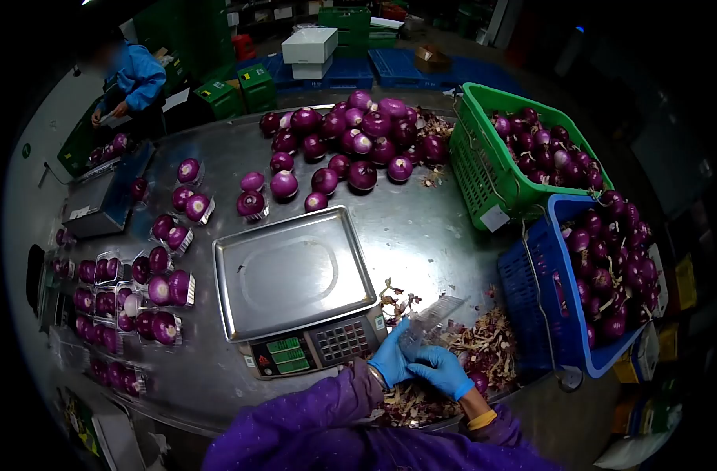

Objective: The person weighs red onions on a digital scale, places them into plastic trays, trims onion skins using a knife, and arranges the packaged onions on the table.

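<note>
We find the clear plastic container (435, 315) right at the hands, just beyond the fingers and partly between them, its far end tilting out over the scattered onion skins (492, 341). The left hand (391, 357), in a blue glove, is closed on the near left side of the plastic, fingers pointing away from the body. The right hand (441, 370), gloved alike, comes in from the other side with its fingers bent toward the left palm — whether they pinch the plastic or only rest against it, we cannot tell.

Just left of the hands we see the scale (296, 271), its metal pan level and its keypad close to the left wrist. A loose red onion (479, 382) sits beside the right hand among the skins. Farther right stand the blue crate (529, 302) and, behind it, the green crate (474, 157), both loaded with onions. Across the steel table (421, 239), beyond the scale, we have a heap of red onions (362, 137); along the left side lie packed onion trays (165, 326) — several side by side. At the far left, a co-worker in a blue sleeve (145, 78) stands near more onions.
</note>
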The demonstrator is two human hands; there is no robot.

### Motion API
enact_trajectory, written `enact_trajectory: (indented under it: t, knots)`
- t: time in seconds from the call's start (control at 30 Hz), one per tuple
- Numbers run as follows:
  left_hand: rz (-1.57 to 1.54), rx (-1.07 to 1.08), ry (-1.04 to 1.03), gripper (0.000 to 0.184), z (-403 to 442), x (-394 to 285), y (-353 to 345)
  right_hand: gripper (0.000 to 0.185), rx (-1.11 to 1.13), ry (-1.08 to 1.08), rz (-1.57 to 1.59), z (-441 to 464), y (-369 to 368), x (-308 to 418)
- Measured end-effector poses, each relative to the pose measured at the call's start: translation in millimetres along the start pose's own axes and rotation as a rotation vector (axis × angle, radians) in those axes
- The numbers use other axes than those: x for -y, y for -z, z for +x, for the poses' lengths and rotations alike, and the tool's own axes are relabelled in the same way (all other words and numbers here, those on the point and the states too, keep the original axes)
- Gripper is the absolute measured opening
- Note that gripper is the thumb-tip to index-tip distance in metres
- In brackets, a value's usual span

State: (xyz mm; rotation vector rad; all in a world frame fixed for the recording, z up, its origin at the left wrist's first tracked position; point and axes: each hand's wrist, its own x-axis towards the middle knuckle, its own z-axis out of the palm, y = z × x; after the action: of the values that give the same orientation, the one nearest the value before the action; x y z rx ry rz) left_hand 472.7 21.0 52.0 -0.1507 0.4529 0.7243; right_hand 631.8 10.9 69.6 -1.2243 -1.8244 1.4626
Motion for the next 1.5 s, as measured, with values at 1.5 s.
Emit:
enact_trajectory:
  t: [1.5]
  knots:
    - [0.066, -0.224, 0.072, 0.08, -27, 23, 13, 0.012, -0.076, 0.769, -0.487, 117, 0, 114]
